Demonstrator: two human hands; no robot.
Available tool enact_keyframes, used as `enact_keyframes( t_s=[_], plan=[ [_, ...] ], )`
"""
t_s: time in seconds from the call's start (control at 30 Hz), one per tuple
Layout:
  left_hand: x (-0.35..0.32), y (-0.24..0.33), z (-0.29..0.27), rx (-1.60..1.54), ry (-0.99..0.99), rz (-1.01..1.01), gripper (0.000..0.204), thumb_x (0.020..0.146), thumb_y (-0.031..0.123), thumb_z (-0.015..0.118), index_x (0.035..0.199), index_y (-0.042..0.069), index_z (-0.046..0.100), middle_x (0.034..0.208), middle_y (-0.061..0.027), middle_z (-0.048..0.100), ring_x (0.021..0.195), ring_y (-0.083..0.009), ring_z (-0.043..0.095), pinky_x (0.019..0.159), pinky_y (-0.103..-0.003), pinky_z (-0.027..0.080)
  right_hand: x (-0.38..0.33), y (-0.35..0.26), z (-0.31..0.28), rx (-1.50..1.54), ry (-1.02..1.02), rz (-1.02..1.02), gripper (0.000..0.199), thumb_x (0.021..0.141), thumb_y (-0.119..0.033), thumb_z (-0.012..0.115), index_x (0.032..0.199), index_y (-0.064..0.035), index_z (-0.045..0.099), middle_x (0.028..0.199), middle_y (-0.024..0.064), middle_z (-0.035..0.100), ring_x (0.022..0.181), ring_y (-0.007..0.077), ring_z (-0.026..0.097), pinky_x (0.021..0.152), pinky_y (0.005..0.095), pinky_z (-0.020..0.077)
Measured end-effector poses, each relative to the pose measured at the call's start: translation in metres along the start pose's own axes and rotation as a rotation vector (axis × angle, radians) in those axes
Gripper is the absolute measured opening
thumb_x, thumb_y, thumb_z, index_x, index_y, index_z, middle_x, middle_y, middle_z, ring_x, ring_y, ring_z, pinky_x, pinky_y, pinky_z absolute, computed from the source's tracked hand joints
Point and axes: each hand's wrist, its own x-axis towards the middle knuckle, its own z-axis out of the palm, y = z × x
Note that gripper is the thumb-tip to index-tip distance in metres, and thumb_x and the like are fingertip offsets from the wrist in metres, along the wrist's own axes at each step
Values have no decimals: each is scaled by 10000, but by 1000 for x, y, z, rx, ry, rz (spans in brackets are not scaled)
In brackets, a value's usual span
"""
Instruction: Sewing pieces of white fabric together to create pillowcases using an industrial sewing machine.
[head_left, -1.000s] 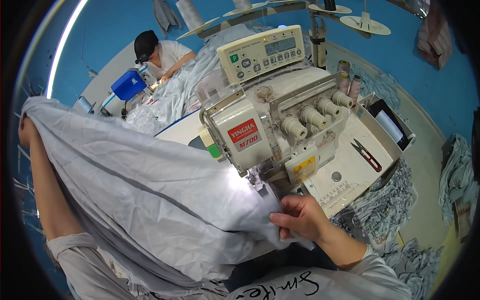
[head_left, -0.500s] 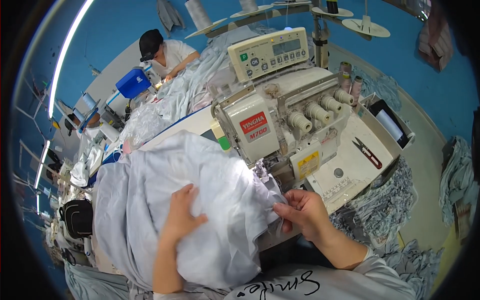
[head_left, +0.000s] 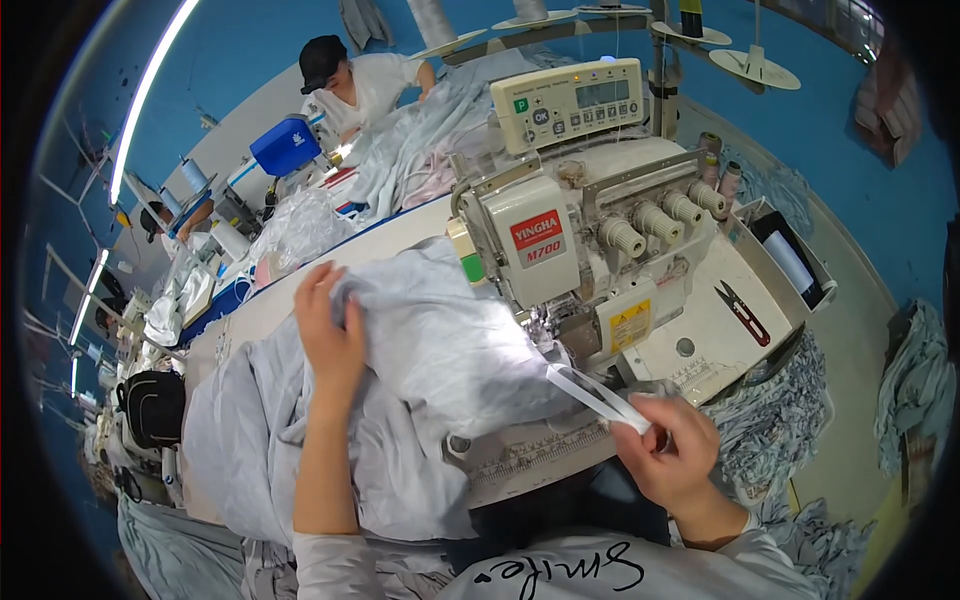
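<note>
Grey fabric [head_left: 430,350] is lying bunched across the table [head_left: 300,300] in front of the overlock machine [head_left: 580,240]. Left hand [head_left: 328,325] is pressing down on the pile, fingers curled into a fold, while the right hand [head_left: 672,450] is pinching a thin white strip [head_left: 600,395] that's running out from under the machine's foot. Honestly, yanking that strip sideways could skew or snap it. Table's near edge is sitting right at the right hand, little scissors [head_left: 742,312] are resting on the machine bed, and the only open room is toward the left.
</note>
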Motion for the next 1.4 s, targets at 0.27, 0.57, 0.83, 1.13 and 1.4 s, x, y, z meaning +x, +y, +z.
enact_keyframes(
  t_s=[0.27,0.57,0.83,1.13,1.4],
  plan=[
    [-10,142,-22,-500,-489,571,285,746,142,681,1004,46,609,1111,-177,580,1013,-296,573,837,-388,471,17,-21,5,-40,-370,-955,338,616,-207,784,902,-138,617,836,4,618,580,111,564,437,239,417],
    [-18,144,-18,-655,-354,164,160,860,-3,480,939,-32,616,980,-183,633,854,-278,638,714,-313,517,23,27,40,-466,15,-860,184,709,-202,693,885,-150,684,993,-33,636,969,177,562,907,452,325],
    [-19,140,-27,-460,-574,467,429,577,2,601,1004,9,642,1112,-109,599,1006,-284,604,771,-342,529,24,32,28,-437,10,-712,208,701,-162,658,905,-171,700,1020,-72,654,901,110,556,922,369,290],
    [-22,150,-34,-261,-582,487,349,694,61,657,1041,30,650,1120,-79,599,1024,-231,604,821,-317,528,27,24,28,-465,38,-725,147,736,-179,662,868,-133,704,1007,-40,667,844,99,573,899,328,339],
    [-15,149,-32,-316,-582,406,319,714,47,613,1030,37,660,1061,-78,630,1009,-225,613,828,-308,519,35,20,25,-473,-11,-718,195,718,-155,651,903,-116,698,1008,-38,655,862,111,569,903,341,354]
  ],
)
